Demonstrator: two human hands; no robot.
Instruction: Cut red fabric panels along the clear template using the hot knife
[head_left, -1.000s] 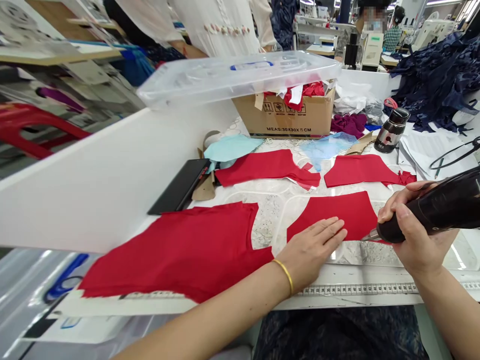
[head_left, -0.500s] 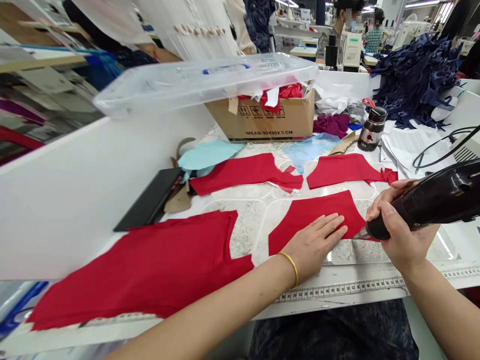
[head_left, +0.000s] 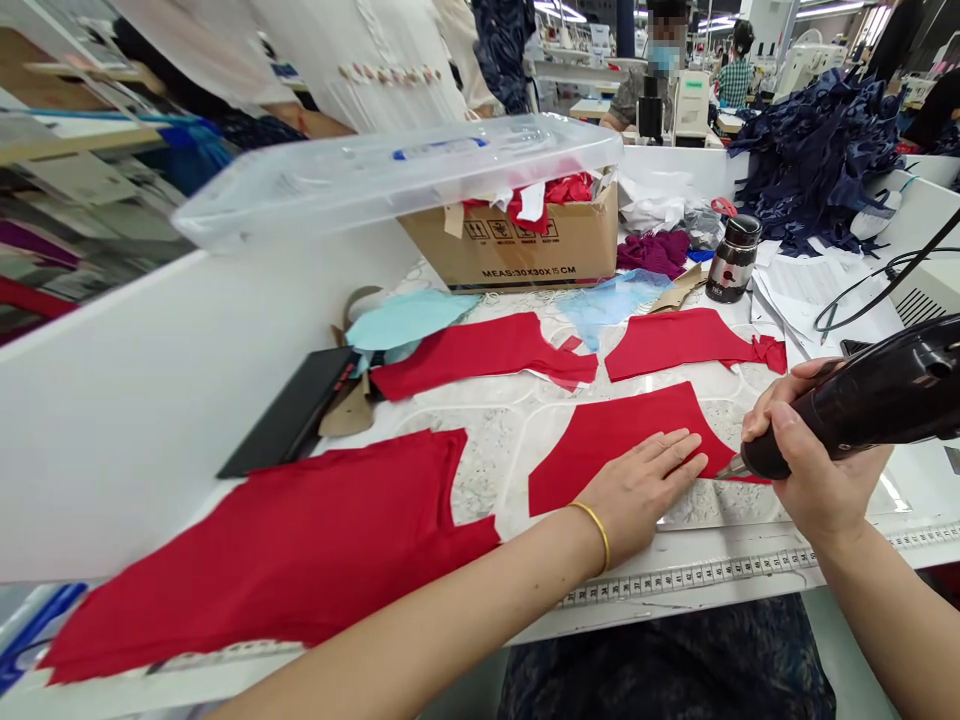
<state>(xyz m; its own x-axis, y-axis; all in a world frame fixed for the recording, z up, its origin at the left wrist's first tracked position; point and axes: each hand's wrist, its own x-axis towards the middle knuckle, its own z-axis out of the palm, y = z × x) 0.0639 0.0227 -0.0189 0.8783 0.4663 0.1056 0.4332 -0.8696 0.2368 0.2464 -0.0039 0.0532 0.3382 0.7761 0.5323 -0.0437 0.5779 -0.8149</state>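
Observation:
My left hand (head_left: 637,490), with a yellow bangle at the wrist, lies flat, fingers stretched out, on a red cut fabric piece (head_left: 600,440). In my right hand (head_left: 821,480) is a black corded handheld tool (head_left: 877,400) with a pointed metal tip. The tip meets the near edge of that fabric, just right of my left fingertips. Beyond it lie two more red pieces, a long one (head_left: 480,350) and a shorter one (head_left: 667,342) with a bunched end. A larger stack of red fabric (head_left: 285,550) rests on the left.
A measuring tape (head_left: 697,577) runs along the front edge. Behind stand a cardboard box (head_left: 525,250) under a clear plastic lid (head_left: 390,175), and a dark flask (head_left: 735,258). A black flat case (head_left: 289,410) lies left. Navy strips (head_left: 817,160) are heaped at back right. Other people are nearby.
My left hand has slid slightly right over the red piece. The tool in my right hand has also moved a little right along the near edge. The view has shifted slightly.

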